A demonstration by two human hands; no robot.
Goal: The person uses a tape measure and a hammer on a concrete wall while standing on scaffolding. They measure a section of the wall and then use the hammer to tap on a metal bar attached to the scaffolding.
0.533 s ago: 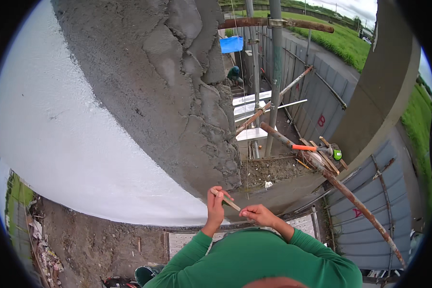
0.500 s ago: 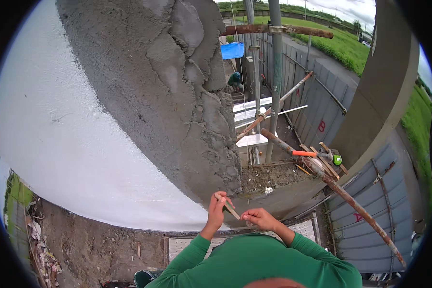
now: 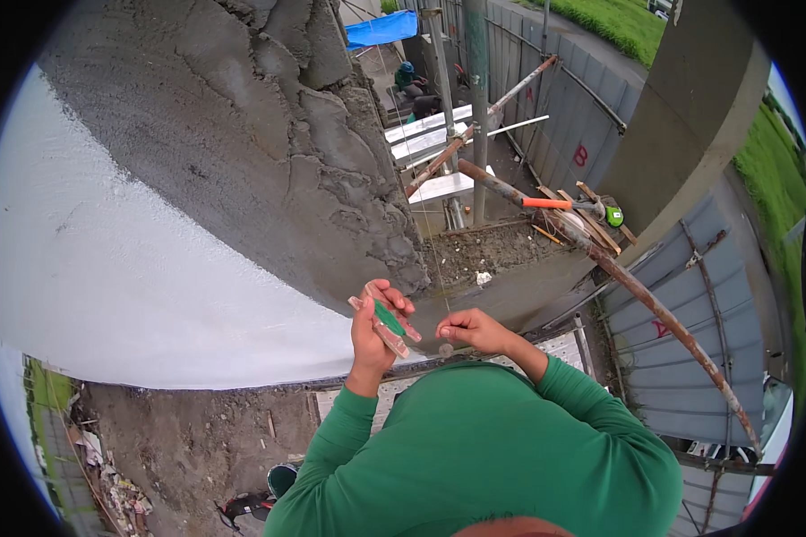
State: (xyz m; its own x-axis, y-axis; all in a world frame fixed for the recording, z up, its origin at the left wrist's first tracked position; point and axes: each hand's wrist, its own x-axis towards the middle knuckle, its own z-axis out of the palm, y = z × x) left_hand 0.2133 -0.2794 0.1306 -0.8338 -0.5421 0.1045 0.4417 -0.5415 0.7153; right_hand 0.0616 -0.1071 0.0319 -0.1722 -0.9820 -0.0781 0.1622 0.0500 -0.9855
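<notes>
We hold a wooden line winder (image 3: 390, 339) in our left hand (image 3: 367, 345), low in front of the chest and just before the foot of the wall. The thumb and fingers of that hand curl around its pale wooden bars, and a green band (image 3: 388, 317) shows between them. Our right hand (image 3: 479, 331) is just beside it, apart from the winder, its thumb and forefinger pinching a thin string (image 3: 436, 255); a small roundish disc (image 3: 446, 350) shows right below the fingertips. What the disc is made of, we cannot tell.

Up and to our left, rough grey mortar (image 3: 197, 134) covers part of the wall, its edge ragged and layered, next to a smooth white surface (image 3: 143, 295). Ahead of the right hand, a gritty ledge (image 3: 457, 255) carries a white lump (image 3: 484, 278) and a pencil (image 3: 547, 234). Farther right, wooden strips (image 3: 602, 234) lie near an orange-handled tool (image 3: 546, 203) and a bright green item (image 3: 614, 216), with a rusty pipe (image 3: 658, 311) slanting past them. Beyond the ledge we see white boards (image 3: 443, 187), an upright pole (image 3: 477, 107), a blue tarp (image 3: 381, 31) and a crouching co-worker (image 3: 408, 82).
</notes>
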